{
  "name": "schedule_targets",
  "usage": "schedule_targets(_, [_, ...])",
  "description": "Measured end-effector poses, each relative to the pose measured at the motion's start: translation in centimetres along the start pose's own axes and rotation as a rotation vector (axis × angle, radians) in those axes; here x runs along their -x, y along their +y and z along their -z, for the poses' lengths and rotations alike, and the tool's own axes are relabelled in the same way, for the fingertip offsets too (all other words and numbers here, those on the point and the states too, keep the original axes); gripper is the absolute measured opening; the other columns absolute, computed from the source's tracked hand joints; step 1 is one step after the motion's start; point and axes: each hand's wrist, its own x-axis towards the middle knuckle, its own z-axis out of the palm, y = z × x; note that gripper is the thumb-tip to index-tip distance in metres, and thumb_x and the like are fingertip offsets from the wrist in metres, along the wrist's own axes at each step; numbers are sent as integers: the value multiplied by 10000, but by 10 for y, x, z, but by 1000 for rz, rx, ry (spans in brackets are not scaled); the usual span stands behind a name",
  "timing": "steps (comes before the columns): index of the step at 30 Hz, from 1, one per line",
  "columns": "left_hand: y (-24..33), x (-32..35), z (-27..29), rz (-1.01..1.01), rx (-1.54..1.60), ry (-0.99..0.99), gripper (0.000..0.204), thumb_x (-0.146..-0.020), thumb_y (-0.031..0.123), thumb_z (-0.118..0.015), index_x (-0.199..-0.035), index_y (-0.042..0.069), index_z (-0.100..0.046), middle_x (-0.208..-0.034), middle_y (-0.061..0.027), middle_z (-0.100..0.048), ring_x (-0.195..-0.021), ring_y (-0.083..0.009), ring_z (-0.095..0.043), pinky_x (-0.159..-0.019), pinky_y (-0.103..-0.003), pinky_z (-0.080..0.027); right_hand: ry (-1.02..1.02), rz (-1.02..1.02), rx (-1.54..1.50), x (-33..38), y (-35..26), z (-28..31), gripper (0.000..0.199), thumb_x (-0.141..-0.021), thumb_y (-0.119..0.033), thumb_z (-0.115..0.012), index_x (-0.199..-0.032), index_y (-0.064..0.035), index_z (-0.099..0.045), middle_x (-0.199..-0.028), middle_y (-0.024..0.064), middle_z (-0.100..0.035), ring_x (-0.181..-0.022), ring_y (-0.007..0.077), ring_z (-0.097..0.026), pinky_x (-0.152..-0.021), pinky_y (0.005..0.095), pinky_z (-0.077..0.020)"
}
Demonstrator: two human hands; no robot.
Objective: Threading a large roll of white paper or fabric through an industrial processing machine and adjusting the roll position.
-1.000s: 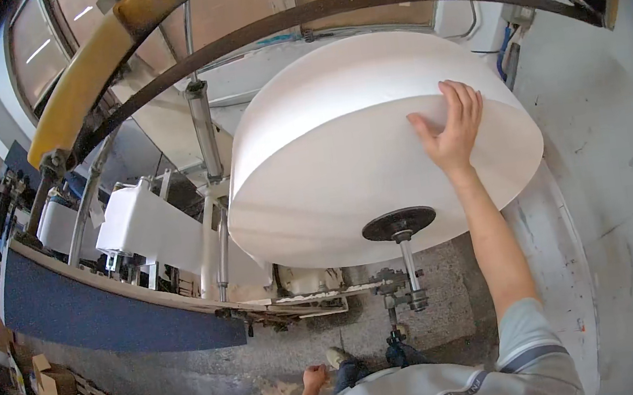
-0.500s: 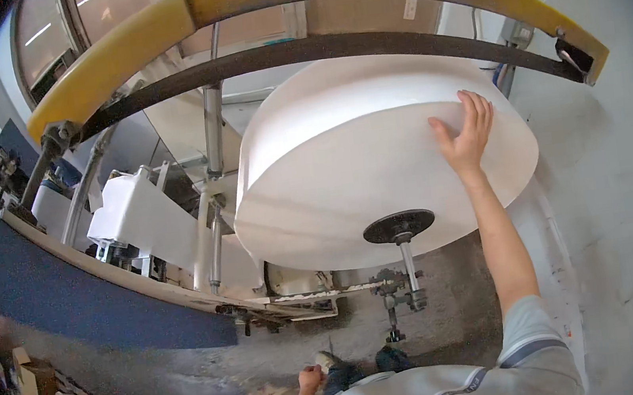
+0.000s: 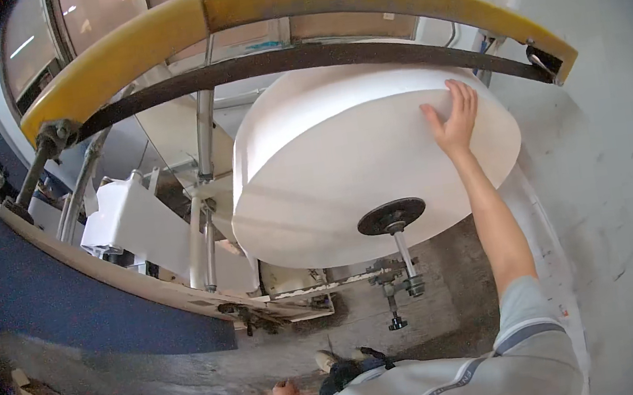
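One hand steadies the big white roll

One hand, the right hand [image 3: 452, 122], lies flat against the face of the large white paper roll [image 3: 360, 168], near that roll's upper right edge, its fingers [image 3: 463, 98] spread open and pressed on the paper rather than closed around anything. The roll sits on a spindle capped by a black hub disc [image 3: 391, 216] at the lower middle of its face, with a thin metal shaft [image 3: 404, 254] running down from the hub. A curved yellow guard bar [image 3: 292, 9] arches above the roll, and a dark metal band [image 3: 298, 60] runs just under that bar, close over the roll's top. The left hand [image 3: 284, 394] hangs well below the roll, near the concrete floor [image 3: 398, 330], touching nothing; its fingers look loosely curled, though it is too small to be sure.

By the look of it, the step in hand is checking or turning the roll by palm pressure. A next move would call for steady, even pressure on the face, keeping the palm clear of the band above and the hub below.
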Motion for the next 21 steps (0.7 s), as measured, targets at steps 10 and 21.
schedule_targets(10, [42, 82, 3, 83, -321, -7, 266, -900, 277, -603, -894, 13, -638, -656, -60, -629, -500, -139, -564, -441, -299, -447, 59, 24, 20, 4, 11, -2, 640, -772, -450, -702, -1201, -18, -505, -1214, 155, -524, -1160, 342, -457, -1045, 530, -280])
schedule_targets(21, [29, 107, 102, -8, -77, 91, 263, -904, 281, -619, -926, 28, -687, -670, -21, -618, -574, -123, -579, -521, -293, -459, 25, -51, 109, 17, -40, 3, 675, -815, -323, -715, -1332, 13, -442, -1360, 205, -447, -1274, 398, -388, -1087, 478, -290])
